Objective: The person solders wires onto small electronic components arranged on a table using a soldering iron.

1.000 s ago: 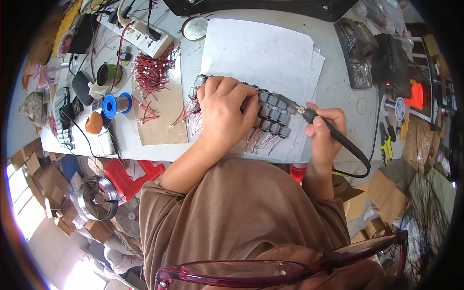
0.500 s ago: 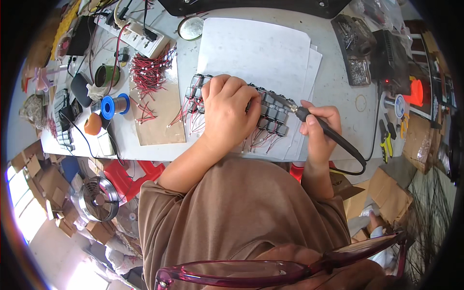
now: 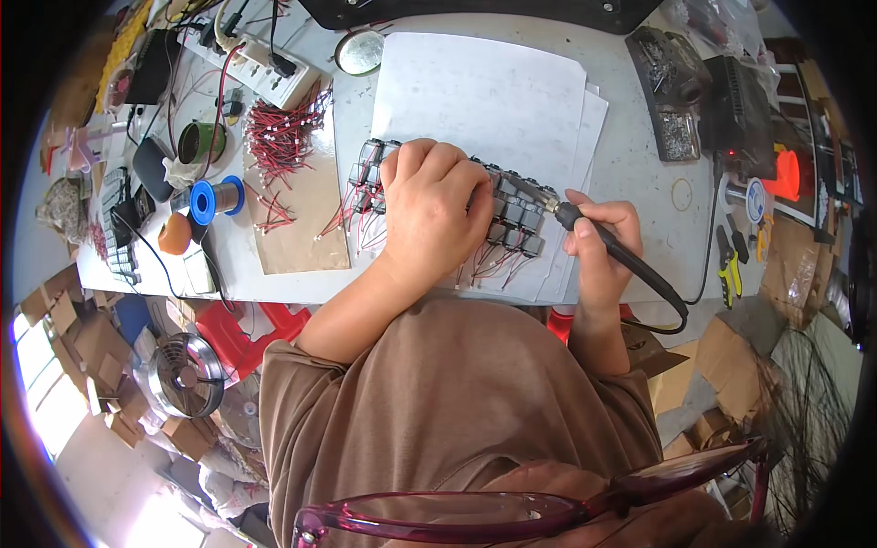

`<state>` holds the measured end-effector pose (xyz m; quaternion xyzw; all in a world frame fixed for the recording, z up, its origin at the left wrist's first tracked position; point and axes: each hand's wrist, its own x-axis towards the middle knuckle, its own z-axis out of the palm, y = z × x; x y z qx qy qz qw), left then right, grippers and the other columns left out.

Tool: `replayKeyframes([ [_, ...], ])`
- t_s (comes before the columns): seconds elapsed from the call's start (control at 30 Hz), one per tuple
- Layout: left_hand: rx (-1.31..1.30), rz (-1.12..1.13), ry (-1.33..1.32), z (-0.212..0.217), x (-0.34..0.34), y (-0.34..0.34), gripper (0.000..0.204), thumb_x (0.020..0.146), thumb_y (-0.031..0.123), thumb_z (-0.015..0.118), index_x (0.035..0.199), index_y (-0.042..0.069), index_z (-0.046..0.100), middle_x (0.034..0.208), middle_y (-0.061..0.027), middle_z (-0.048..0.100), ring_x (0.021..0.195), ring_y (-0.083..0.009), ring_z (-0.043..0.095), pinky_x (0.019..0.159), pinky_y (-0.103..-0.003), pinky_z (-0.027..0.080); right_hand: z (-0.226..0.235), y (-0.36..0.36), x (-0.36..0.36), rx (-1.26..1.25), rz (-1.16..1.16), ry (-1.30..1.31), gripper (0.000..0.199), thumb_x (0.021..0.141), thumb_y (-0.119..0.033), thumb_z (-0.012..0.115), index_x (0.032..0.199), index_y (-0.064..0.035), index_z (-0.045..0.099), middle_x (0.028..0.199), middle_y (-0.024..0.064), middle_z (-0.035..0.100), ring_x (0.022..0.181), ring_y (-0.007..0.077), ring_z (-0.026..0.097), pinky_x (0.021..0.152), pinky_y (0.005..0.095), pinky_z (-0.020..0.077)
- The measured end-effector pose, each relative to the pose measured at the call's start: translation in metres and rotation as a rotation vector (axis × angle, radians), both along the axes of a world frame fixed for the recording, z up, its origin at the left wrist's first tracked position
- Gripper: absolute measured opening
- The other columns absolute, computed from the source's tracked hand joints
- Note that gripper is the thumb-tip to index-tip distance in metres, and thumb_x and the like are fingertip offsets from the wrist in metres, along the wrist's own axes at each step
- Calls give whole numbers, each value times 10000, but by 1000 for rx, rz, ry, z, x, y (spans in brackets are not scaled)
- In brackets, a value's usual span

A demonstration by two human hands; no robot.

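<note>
Rows of small grey-black box-shaped parts (image 3: pixel 517 216) with thin red and black wires lie on white paper sheets (image 3: pixel 480 87). My left hand (image 3: pixel 431 203) is over them, fingers curled down. Its fingertips, and whatever they grip, are hidden behind the hand. In my right hand (image 3: pixel 603 239) is a soldering iron (image 3: pixel 568 216), held like a pen by its black handle. The metal tip points left onto the right end of the rows; exact contact is too small to tell.
A heap of red-black wires (image 3: pixel 283 137) lies on brown card (image 3: pixel 306 233) at left. Near it are a blue solder spool (image 3: pixel 216 200), a white power strip (image 3: pixel 265 73) and a round tin (image 3: pixel 360 52). At right are a black soldering station (image 3: pixel 735 114) and yellow-handled cutters (image 3: pixel 730 274).
My right hand and the soldering iron have shifted very slightly left. The left hand stays in nearly the same place over the parts.
</note>
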<state>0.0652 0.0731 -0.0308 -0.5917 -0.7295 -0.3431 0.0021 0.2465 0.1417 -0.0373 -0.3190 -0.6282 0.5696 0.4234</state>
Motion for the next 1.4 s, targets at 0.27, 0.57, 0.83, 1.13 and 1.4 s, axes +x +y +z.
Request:
replayKeyframes([
  [0.27,-5,-8,24,2,0,1,97,656,109,673,729,110,609,815,-25,566,891,-250,505,792,-396,350,-7,2,1,-43,-81,88,99,823,5,534,916,5,499,553,2,497,538,54,488,915,452,464],
  [0.57,-25,22,-20,11,-9,-5,112,686,148,691,776,108,640,842,-30,580,895,-254,504,789,-399,358,-5,2,1,-28,-87,82,98,820,-5,528,908,13,488,557,14,489,538,64,481,925,463,456],
  [0.83,-116,37,-8,16,-22,-4,79,706,133,682,778,111,657,839,-19,593,899,-256,508,761,-394,379,12,6,-4,-70,-32,57,90,830,1,538,904,20,490,580,23,512,556,52,485,927,432,455],
  [1.13,6,3,-9,8,-18,-5,104,729,51,664,822,85,632,829,-40,611,798,-256,559,696,-363,444,26,11,-16,-29,-11,29,126,827,-22,574,923,44,527,592,17,533,550,36,476,671,223,451],
  [1.4,-116,77,-216,8,-16,-11,93,762,45,634,842,44,587,766,-101,588,682,-286,586,613,-368,487,31,11,-29,-72,14,-87,114,809,-19,590,900,23,535,605,10,533,554,32,469,676,227,454],
])
